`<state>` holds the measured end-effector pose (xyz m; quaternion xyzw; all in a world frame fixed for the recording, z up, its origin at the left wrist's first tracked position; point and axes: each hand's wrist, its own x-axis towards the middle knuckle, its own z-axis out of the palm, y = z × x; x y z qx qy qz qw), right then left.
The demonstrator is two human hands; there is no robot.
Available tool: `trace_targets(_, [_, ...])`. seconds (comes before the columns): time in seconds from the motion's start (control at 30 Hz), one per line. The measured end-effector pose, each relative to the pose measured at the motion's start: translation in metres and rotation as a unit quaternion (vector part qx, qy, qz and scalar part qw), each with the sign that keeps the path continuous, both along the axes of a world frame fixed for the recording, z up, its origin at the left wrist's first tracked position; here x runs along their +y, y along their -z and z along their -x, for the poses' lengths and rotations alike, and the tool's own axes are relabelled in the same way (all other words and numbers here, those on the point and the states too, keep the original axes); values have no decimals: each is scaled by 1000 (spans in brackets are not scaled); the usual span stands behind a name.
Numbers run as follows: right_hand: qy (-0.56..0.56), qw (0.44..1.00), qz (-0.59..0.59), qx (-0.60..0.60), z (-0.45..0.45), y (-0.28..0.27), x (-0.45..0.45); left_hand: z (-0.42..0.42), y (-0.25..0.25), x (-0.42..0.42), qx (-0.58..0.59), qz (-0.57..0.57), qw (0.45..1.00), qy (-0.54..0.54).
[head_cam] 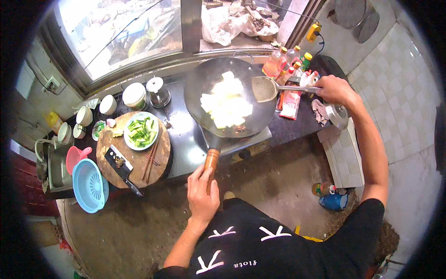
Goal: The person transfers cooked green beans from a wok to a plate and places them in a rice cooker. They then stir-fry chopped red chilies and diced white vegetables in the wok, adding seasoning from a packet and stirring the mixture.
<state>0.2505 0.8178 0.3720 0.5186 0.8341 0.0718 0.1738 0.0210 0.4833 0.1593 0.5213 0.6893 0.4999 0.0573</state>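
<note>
My left hand (203,195) grips the wooden handle (212,158) of a large dark wok (195,94) on the stove. Pale, cut vegetable pieces (228,101) lie in the wok, with small brown bits near its lower edge. In my right hand (334,90) is the end of a metal wok spatula (264,89), its blade over the right side of the wok. To the left, a round wooden chopping board (104,153) bears a bowl of cut green vegetables (141,131), a cleaver (118,160) and brown chopsticks (150,163).
Bottles (276,62) and seasoning packets (290,104) stand or lie right of the wok, near a cloth (320,112) and a metal lid (337,117). Bowls (108,104), a white tub (134,95) and a glass pot (158,92) line the back left. A blue colander (90,186) overhangs the counter's edge.
</note>
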Motion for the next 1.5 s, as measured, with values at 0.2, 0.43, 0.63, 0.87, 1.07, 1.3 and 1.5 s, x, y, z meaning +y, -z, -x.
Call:
trace_targets(0.2, [-138,974,173,-45,46,42,86,-6,-3,5,-25,0,999,-21])
trace_targets(0.43, [-114,992,45,-34,64,2,33,-4,-1,5,-19,-20,999,-22])
trace_targets(0.63, [19,992,104,-70,31,-9,46,0,2,5,-16,-21,1000,-16])
trace_targets(0.87, [87,866,402,284,4,137,88,-4,3,5,-25,-23,999,-34])
trace_targets(1.07, [98,843,362,386,-19,142,59,-1,3,6,-7,-35,999,-22])
trace_targets(1.3, [-102,969,-52,221,8,78,-23,0,3,9,16,-35,999,-15])
trace_targets(1.5, [-165,958,-139,191,-12,42,-82,2,6,7,18,-34,999,-5])
